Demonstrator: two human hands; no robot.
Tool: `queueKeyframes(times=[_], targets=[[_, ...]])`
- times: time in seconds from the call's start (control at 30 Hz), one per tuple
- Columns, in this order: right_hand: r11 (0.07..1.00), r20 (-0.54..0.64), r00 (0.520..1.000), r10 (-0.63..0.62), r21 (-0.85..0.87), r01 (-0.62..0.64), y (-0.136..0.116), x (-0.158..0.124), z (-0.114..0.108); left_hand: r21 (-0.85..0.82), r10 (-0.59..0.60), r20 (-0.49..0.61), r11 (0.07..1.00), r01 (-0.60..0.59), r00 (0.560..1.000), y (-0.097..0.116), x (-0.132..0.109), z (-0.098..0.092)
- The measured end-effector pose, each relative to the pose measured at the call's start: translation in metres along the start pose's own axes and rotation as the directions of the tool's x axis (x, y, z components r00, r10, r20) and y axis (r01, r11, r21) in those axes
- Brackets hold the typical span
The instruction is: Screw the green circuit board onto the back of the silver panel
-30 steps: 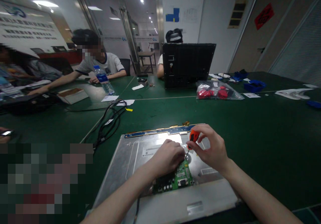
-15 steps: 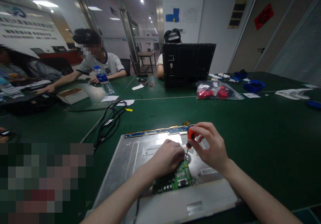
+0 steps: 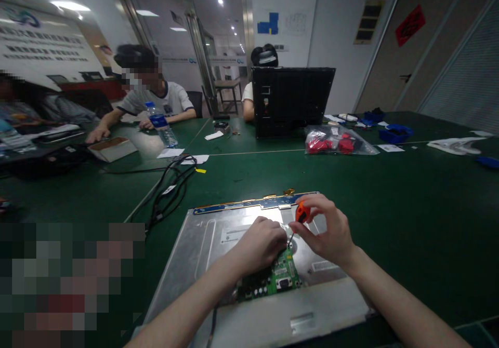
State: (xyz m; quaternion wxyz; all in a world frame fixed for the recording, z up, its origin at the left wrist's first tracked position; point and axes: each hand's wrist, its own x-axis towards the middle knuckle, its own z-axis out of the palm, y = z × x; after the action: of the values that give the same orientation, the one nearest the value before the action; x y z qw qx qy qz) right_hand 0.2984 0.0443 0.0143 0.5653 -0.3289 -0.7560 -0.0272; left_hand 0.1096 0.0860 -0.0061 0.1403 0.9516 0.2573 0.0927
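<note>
My right hand (image 3: 329, 229) pinches the orange and black handle of a small screwdriver (image 3: 302, 213). Its thin shaft slants down to the upper corner of a green circuit board (image 3: 285, 271). Curled over the board's upper left side is my left hand (image 3: 265, 241), its fingertips close to the screwdriver's tip. Whatever those fingertips grip is hidden from me. Both hands are above a flat silver metal panel (image 3: 191, 254), which carries the board. A narrow blue circuit strip (image 3: 241, 206) runs along the panel's far edge.
Black cables (image 3: 171, 187) lie left of the panel. Farther back are a water bottle (image 3: 161, 124), an open box (image 3: 113, 149), a black monitor casing (image 3: 294, 101) and a plastic bag with red items (image 3: 339, 141). Several people sit around the green table (image 3: 390, 197).
The screwdriver's handle has tilted to the right, and my right hand's fingers have shifted around it. My left hand stays put. Across the table, a person's arm has drawn back toward the box.
</note>
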Motion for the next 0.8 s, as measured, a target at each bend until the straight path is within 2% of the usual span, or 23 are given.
queueKeyframes(times=[0.27, 0.4, 0.53, 0.8], targets=[[0.999, -0.037, 0.999, 0.031, -0.034, -0.032, -0.0049, 0.001, 0.0001, 0.011, -0.01, -0.002, 1.0, 0.01, 1.0, 0.0021, -0.0002, -0.0025], [0.997, -0.019, 0.998, 0.064, -0.031, -0.064, -0.0065, 0.002, -0.0012, 0.018, -0.005, -0.001, 1.0, 0.005, 1.0, 0.0022, 0.0001, -0.0026], [0.998, 0.007, 0.999, 0.042, -0.044, -0.042, -0.0071, 0.0038, -0.003, 0.027, 0.002, -0.01, 1.0, -0.001, 1.0, 0.0022, 0.0004, -0.0019], [0.994, -0.016, 1.0, 0.026, -0.11, -0.027, -0.0073, 0.0049, -0.0041, 0.034, 0.008, -0.021, 0.999, -0.007, 1.0, 0.0032, -0.0007, -0.0027]])
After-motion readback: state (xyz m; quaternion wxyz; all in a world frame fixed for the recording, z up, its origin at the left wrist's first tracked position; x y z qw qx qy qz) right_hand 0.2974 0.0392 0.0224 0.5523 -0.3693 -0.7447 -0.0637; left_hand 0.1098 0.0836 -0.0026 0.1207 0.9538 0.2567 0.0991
